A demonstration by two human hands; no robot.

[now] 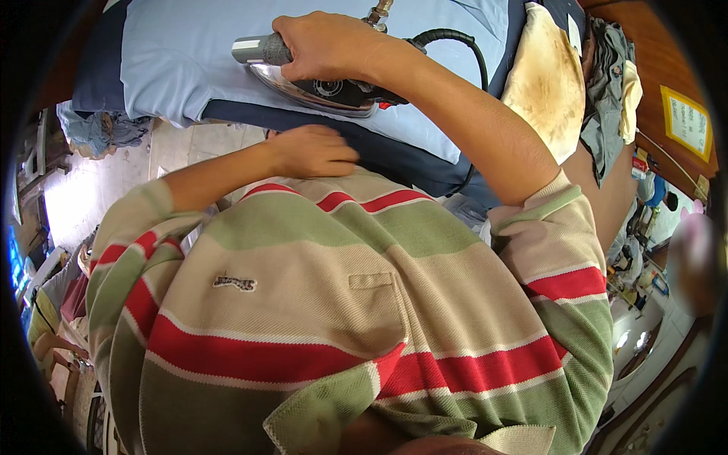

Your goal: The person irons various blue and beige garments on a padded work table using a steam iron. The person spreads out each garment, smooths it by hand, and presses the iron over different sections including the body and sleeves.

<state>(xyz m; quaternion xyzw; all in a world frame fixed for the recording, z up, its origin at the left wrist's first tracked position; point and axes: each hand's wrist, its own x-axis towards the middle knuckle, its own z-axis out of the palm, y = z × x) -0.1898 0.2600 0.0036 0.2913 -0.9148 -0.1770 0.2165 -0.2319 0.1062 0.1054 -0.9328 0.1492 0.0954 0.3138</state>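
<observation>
Right hand (326, 45) grips the iron (311, 83) on light blue cloth (189, 53); left hand (315, 152), seemingly flat, presses the dark edge.

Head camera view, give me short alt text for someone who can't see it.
Seen from above, a person in a striped polo shirt presses an iron onto a light blue garment on a dark blue ironing surface, right hand closed around the iron's handle. The left hand rests at the surface's near edge. A scorched beige cloth lies at the right.
</observation>
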